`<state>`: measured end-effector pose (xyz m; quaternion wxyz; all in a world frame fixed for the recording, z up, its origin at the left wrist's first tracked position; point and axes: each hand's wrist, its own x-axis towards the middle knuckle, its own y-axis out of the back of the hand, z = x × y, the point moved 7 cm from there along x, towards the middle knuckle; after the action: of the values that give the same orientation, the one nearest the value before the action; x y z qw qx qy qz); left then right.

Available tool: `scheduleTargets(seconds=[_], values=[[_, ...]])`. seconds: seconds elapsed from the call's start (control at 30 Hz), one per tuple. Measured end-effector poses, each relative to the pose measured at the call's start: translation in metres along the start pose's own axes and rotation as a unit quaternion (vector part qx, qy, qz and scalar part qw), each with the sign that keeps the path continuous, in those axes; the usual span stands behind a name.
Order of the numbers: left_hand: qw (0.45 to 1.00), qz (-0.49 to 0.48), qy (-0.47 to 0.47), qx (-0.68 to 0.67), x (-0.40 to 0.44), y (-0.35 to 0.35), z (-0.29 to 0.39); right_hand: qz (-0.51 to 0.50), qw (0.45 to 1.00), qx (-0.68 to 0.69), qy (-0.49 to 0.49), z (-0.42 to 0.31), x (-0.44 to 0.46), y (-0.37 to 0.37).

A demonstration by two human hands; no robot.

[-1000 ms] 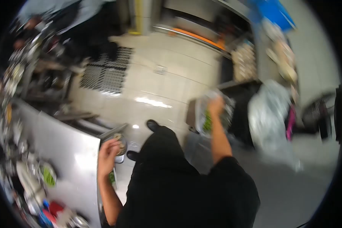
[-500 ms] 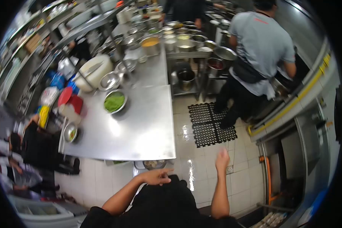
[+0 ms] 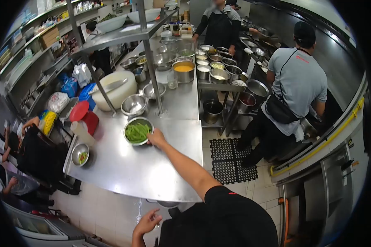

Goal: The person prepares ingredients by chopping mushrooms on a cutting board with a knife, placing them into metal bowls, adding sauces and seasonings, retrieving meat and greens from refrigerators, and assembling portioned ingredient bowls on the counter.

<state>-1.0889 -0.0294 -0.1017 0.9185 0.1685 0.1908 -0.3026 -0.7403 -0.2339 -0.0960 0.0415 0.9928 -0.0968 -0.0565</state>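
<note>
On the steel table [image 3: 152, 173], a metal bowl [image 3: 127, 140] holds cut green beans [image 3: 137, 131]. My right hand [image 3: 156, 138] reaches over the table and grips the bowl's right rim, fingers closed; the fingertips are partly hidden at the rim. Low in front of my body, past the table's near edge, my left hand [image 3: 147, 222] has its fingers loosely curled and apart, with nothing in them. A smaller metal bowl [image 3: 75, 154] with some red and green pieces stands at the table's left edge.
Behind the beans are a shiny empty bowl [image 3: 133, 105], a large white tub [image 3: 118, 88] and shelf posts [image 3: 153, 78]. A red scale [image 3: 90, 122] is at left. A person in grey [image 3: 297, 78] stands at right by a black floor mat [image 3: 231, 160].
My right hand has swung from above the floor at right to the bean bowl's rim. My left hand has dropped lower and left. The view has tilted up.
</note>
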Motion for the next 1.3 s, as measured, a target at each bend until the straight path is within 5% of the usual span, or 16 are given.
scheduleTargets(seconds=[0.1, 0.23, 0.3, 0.47, 0.57, 0.8, 0.93, 1.03, 1.13, 1.3], values=[[1.0, 0.004, 0.008, -0.001, 0.004, 0.001, -0.044, 0.019, 0.998, -0.067, 0.008, -0.002, 0.003, 0.021], [0.981, 0.141, 0.116, -0.064, 0.01, -0.005, -0.047, -0.027, 0.996, -0.064, -0.059, -0.002, -0.002, 0.091], [0.936, 0.301, 0.094, -0.159, 0.024, -0.021, -0.039, -0.049, 0.996, -0.025, -0.071, 0.004, 0.008, 0.144], [0.935, 0.233, 0.179, -0.199, 0.082, -0.065, -0.018, -0.009, 0.997, -0.064, -0.047, -0.018, 0.07, 0.315], [0.876, 0.392, 0.214, -0.182, 0.084, -0.071, -0.019, 0.058, 0.997, -0.05, -0.017, -0.045, 0.12, 0.406], [0.865, 0.37, 0.305, -0.145, 0.083, -0.069, -0.016, 0.196, 0.977, 0.013, 0.082, -0.086, 0.238, 0.546], [0.852, 0.434, 0.244, -0.159, 0.093, -0.062, -0.018, 0.276, 0.948, 0.142, 0.077, -0.094, 0.292, 0.583], [0.868, 0.321, 0.356, -0.128, 0.102, -0.059, -0.05, 0.311, 0.938, 0.143, 0.052, -0.098, 0.319, 0.604], [0.902, 0.272, 0.296, -0.157, 0.102, -0.066, -0.016, 0.358, 0.922, 0.146, 0.023, -0.103, 0.335, 0.617], [0.884, 0.322, 0.307, -0.141, 0.106, -0.068, 0.033, 0.387, 0.911, 0.145, -0.021, -0.105, 0.357, 0.632]])
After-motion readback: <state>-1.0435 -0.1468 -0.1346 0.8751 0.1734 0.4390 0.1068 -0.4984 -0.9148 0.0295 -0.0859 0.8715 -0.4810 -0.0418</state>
